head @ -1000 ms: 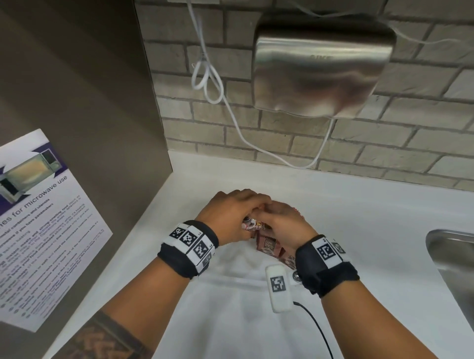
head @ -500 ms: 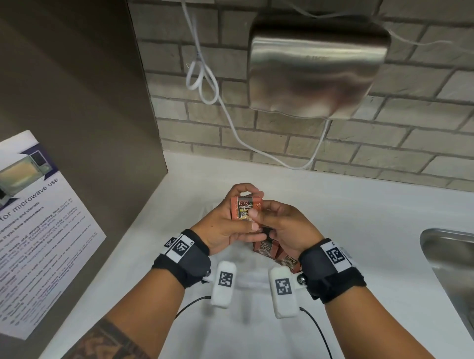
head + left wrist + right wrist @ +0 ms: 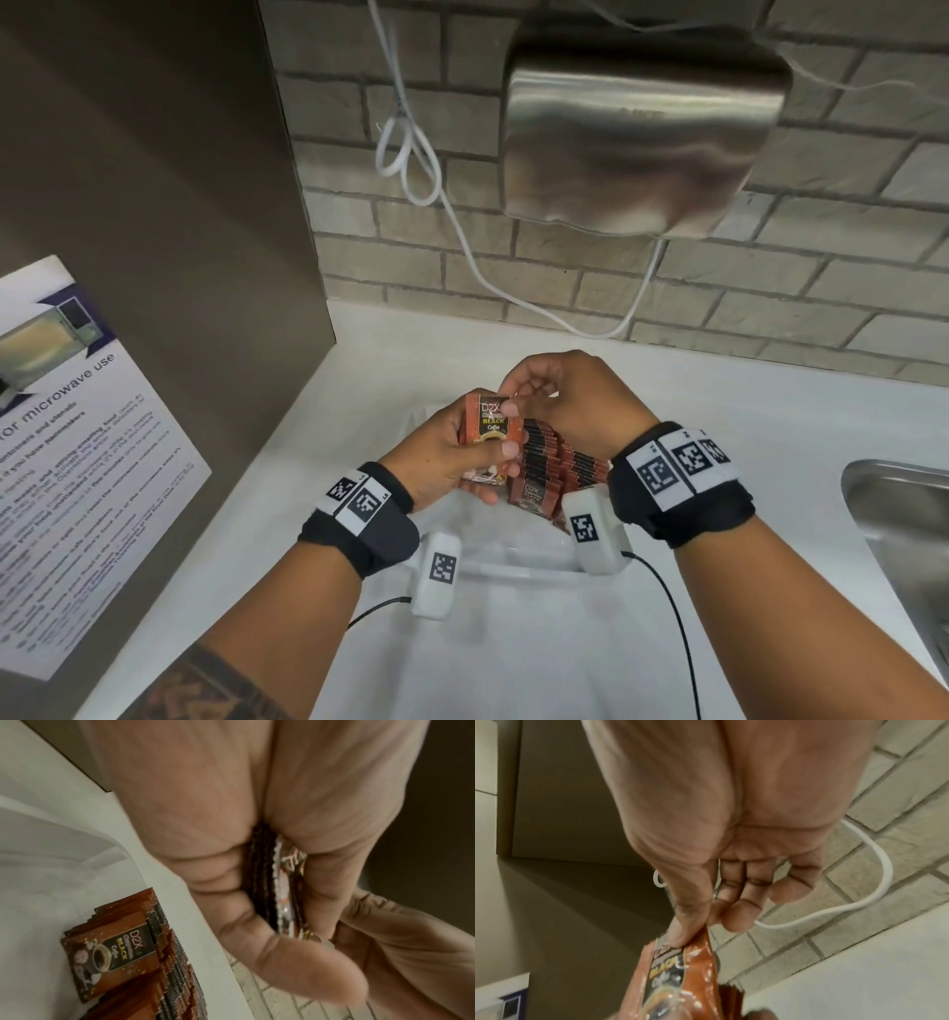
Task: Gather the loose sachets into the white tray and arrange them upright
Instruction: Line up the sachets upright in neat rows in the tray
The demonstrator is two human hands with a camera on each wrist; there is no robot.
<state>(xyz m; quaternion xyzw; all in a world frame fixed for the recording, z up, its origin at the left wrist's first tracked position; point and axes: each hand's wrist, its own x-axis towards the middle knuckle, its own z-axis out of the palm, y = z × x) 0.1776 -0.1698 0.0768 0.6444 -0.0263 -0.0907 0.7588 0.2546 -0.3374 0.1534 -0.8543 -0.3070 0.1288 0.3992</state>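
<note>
Held sachets: a small stack, printed face toward the head camera, long axis upright, top edge toward 12 o'clock, raised just above the white tray. Left hand wraps the stack, thumb across the front. Right hand pinches the front sachet's top edge between thumb and forefinger; other fingers loosely curled. Stack count unclear; left wrist view shows only crimped edges between fingers. Filed sachets stand upright in the tray at 3 o'clock of the stack, partly hidden behind the right wrist. Tray outline faint against the white counter.
</note>
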